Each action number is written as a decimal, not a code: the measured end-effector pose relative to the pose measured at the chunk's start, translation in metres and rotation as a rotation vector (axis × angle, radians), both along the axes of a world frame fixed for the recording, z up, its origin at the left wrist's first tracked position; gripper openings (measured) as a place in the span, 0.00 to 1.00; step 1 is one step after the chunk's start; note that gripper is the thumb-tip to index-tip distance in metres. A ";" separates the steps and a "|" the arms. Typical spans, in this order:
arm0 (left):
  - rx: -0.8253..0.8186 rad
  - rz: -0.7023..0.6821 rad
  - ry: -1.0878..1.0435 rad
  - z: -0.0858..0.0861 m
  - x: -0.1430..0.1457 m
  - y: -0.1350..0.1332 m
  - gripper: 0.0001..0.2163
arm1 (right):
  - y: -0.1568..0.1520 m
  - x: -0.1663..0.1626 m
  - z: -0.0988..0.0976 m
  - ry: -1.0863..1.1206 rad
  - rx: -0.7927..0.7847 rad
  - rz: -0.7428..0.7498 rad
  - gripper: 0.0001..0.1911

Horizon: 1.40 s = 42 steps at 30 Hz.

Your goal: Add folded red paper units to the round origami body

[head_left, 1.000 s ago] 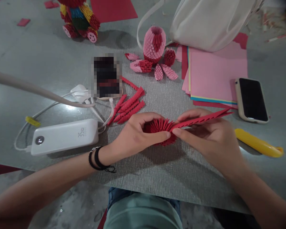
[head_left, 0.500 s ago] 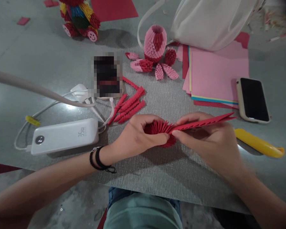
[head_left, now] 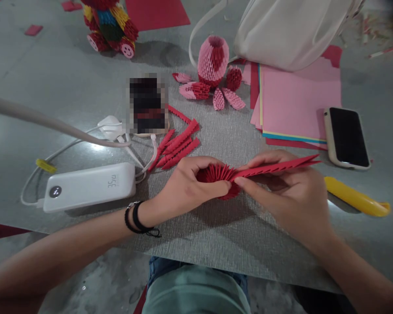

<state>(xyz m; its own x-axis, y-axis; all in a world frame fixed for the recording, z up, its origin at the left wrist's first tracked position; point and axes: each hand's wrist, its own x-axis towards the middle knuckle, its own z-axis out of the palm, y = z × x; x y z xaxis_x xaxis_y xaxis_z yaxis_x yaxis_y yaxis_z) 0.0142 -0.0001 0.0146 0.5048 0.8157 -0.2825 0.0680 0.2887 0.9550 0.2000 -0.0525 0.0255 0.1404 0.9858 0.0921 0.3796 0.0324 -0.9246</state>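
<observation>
My left hand [head_left: 196,181] is closed around a round piece of folded red paper [head_left: 218,173], its pleats fanning out between thumb and fingers. My right hand [head_left: 284,187] pinches a long strip of nested red paper pieces [head_left: 275,168], which points to the right. The strip's left end meets the right side of the round piece; whether they are joined there cannot be made out. Several more red folded strips [head_left: 180,144] lie on the table beyond my left hand. Behind them stands a pink and red folded-paper vase shape [head_left: 213,61] with smaller petal-like pieces around it.
A white power bank [head_left: 90,187] with cables lies left, wired to a blurred phone [head_left: 147,104]. Right are stacked coloured papers [head_left: 298,100], a black-screened phone [head_left: 349,137] and a yellow-handled cutter [head_left: 356,196]. A white bag [head_left: 288,35] and a paper figure [head_left: 109,28] stand behind.
The strip and my right fingers have shifted very slightly left against the round piece. My left hand keeps its grip almost unmoved.
</observation>
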 end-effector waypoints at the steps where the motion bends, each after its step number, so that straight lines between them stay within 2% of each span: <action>1: 0.001 0.003 0.005 0.000 0.000 0.000 0.04 | 0.000 0.000 0.001 0.002 -0.002 -0.003 0.10; 6: -0.007 0.055 -0.050 -0.005 0.000 0.001 0.04 | 0.004 0.009 0.003 0.160 -0.030 -0.033 0.11; 10: -0.097 0.128 -0.250 -0.012 0.001 0.002 0.07 | 0.011 0.019 -0.001 0.457 -0.174 0.045 0.12; 13: -0.175 0.126 -0.407 -0.014 0.002 0.002 0.08 | 0.016 0.022 -0.007 0.669 -0.262 0.094 0.12; 16: -0.218 0.112 -0.483 -0.014 0.003 0.002 0.09 | 0.018 0.022 -0.008 0.773 -0.328 0.108 0.11; 20: -0.211 0.108 -0.492 -0.012 0.003 0.001 0.09 | 0.019 0.023 -0.007 0.746 -0.391 0.087 0.14; 27: -0.104 0.136 -0.363 -0.007 0.000 0.000 0.12 | 0.018 0.020 -0.006 0.671 -0.479 0.083 0.20; 33: -0.074 0.129 -0.280 -0.001 0.000 -0.001 0.15 | 0.018 0.018 -0.004 0.628 -0.479 0.085 0.20; 42: -0.030 0.116 -0.210 0.003 0.000 0.001 0.13 | 0.018 0.017 -0.005 0.635 -0.480 0.071 0.21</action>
<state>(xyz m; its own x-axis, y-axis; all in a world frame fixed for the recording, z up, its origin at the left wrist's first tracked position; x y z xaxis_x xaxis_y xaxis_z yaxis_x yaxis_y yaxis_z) 0.0145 0.0008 0.0175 0.4580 0.8648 -0.2058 -0.1670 0.3110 0.9356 0.2170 -0.0342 0.0207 -0.0411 0.9062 -0.4209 -0.2122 -0.4196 -0.8826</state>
